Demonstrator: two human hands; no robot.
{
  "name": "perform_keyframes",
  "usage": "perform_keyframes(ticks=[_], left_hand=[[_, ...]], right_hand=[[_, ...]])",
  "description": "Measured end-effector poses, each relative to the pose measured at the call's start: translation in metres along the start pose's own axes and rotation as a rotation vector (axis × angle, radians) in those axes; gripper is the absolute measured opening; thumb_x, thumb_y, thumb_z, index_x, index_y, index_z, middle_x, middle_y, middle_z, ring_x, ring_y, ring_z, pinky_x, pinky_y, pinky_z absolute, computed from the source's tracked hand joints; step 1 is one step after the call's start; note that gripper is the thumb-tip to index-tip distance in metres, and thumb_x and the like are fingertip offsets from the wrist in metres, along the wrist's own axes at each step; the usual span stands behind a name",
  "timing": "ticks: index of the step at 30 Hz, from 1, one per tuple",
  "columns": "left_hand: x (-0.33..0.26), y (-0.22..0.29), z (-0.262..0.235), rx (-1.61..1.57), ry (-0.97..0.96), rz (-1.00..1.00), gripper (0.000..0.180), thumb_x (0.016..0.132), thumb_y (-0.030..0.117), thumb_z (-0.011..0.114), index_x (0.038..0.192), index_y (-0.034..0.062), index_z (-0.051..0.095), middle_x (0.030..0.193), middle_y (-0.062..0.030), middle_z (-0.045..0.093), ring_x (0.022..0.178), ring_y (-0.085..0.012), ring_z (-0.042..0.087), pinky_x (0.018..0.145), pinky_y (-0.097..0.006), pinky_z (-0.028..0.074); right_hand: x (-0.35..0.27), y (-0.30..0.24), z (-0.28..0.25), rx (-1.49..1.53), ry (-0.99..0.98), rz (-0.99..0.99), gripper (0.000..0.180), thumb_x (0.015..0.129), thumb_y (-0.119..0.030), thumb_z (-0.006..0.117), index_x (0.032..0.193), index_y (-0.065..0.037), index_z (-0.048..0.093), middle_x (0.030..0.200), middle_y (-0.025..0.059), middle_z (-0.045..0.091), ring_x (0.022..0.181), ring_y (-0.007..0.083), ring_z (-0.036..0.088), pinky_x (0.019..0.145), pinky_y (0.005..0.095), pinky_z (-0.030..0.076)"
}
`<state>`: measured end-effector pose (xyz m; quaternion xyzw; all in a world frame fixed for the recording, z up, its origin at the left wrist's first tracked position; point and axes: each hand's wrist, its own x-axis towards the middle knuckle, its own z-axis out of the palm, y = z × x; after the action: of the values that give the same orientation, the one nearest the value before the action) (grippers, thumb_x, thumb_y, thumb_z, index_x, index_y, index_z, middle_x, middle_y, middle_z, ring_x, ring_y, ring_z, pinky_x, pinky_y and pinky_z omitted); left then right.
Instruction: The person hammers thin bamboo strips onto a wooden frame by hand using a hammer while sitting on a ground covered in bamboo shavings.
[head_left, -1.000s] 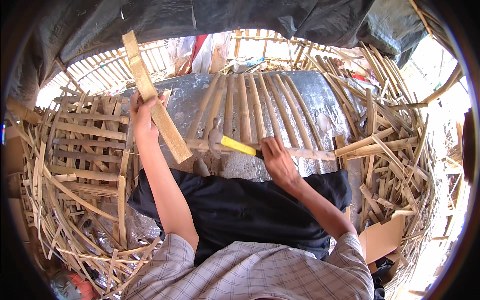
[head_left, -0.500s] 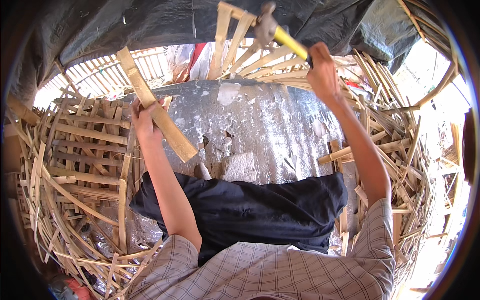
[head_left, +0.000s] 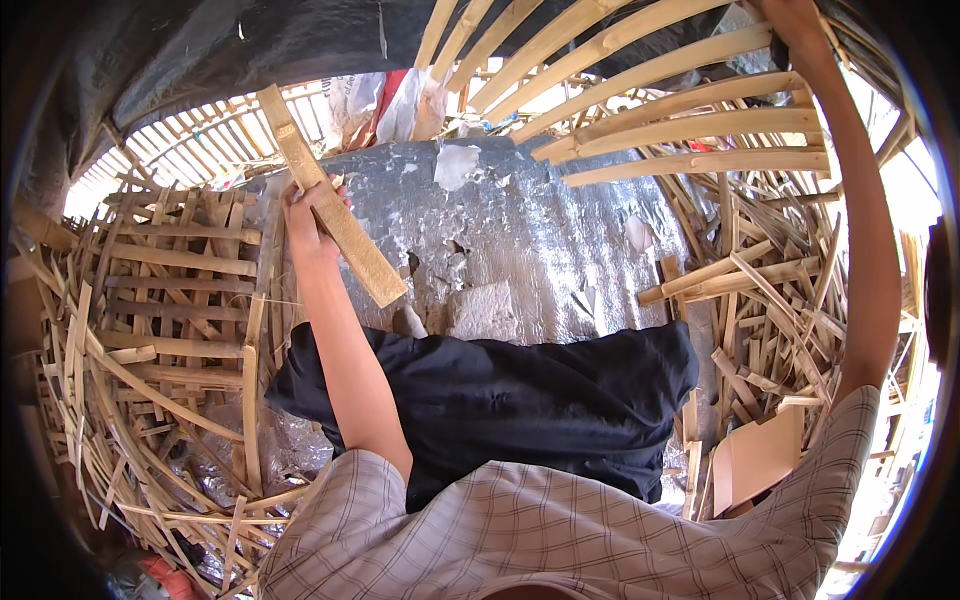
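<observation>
My left hand (head_left: 316,218) is closed round a flat wooden bar (head_left: 335,215), held at a slant over the silvery sheeting (head_left: 540,240) in front of me. The bar's near end reaches down toward the black cloth (head_left: 500,405) across my lap. My right arm stretches far out to the upper right. There my right hand (head_left: 797,30) is beside a fan-shaped rack of curved bamboo slats (head_left: 690,125). Its fingers run to the upper edge of the picture, so their grip is hidden. No hammer shows now.
A bamboo lattice (head_left: 180,266) and loose strips lie on the left. On the right is a heap of bamboo offcuts (head_left: 770,340) with a tan board (head_left: 757,458) near my sleeve. Dark plastic sheeting (head_left: 230,50) hangs at the back.
My right hand, which held a yellow-handled hammer, has moved up and right; the hammer is out of sight. The slatted rack has shifted and shows more fully. The wooden bar has moved slightly right.
</observation>
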<state>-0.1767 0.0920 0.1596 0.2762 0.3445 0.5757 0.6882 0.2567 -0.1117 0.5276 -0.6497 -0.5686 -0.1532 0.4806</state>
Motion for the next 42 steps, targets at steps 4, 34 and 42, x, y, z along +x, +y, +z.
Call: perform_keyframes(ticks=[4,34,42], left_hand=[[0.01,-0.031,-0.004,0.001,-0.017,-0.116,0.047,0.093,0.001,0.057,0.135,0.0073,0.038,0.111,-0.0163,0.067,0.083,-0.028,0.066,0.07,-0.043,0.056],[-0.142,-0.157,0.044,-0.227,-0.125,-0.526,0.042,0.103,0.028,0.06,0.138,0.0112,0.045,0.127,-0.0128,0.059,0.112,-0.0305,0.066,0.086,-0.056,0.062],[-0.15,-0.155,0.037,-0.062,0.13,-0.41,0.036,0.105,0.02,0.054,0.138,0.0105,0.044,0.122,-0.0109,0.06,0.101,-0.0298,0.07,0.074,-0.049,0.066]], right_hand=[[-0.011,-0.044,-0.015,-0.118,0.001,0.017,0.025,0.088,0.003,0.068,0.102,-0.006,0.05,0.085,0.0016,0.053,0.068,0.0079,0.053,0.056,0.0251,0.047],[-0.106,0.375,0.084,0.209,-0.741,0.963,0.018,0.079,0.001,0.075,0.092,0.001,0.064,0.088,0.0026,0.059,0.083,0.016,0.058,0.082,0.0265,0.047],[-0.174,0.407,0.21,-0.03,-0.832,0.854,0.028,0.085,-0.017,0.08,0.098,0.0,0.061,0.079,0.0021,0.062,0.071,0.0122,0.057,0.066,0.027,0.047]])
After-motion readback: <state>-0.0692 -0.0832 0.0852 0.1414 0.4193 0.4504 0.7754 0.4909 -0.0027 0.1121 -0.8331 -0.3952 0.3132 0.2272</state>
